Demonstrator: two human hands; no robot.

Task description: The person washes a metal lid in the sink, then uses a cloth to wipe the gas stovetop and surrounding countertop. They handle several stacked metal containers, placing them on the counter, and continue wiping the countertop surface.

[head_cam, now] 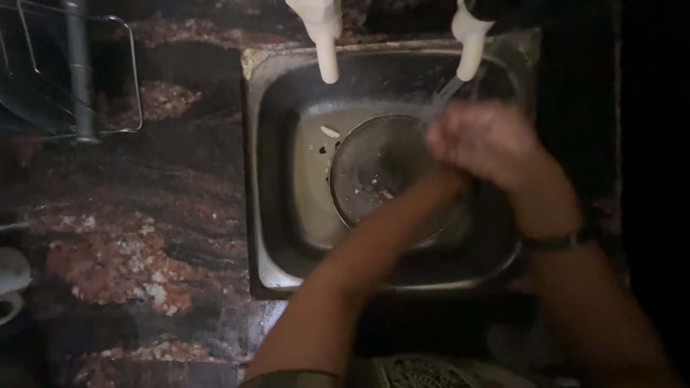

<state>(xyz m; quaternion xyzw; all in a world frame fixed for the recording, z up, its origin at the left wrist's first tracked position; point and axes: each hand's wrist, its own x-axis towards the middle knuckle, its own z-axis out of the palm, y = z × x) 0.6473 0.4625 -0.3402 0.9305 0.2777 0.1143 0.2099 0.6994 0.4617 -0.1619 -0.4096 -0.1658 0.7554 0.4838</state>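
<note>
Both hands meet over the sink (273, 144), under the water from the right tap (468, 43): the right hand (489, 144) covers the left hand (442, 183), fingers curled, though motion blur hides any grasp. Below them a round plate (370, 169) lies in the basin, catching the runoff.

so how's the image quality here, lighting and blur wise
Head view: dim overall, right edge and bottom nearly black; both hands smeared by motion blur over the sink; the round metal plate and two white taps catch the most light; countertop murky.
</note>
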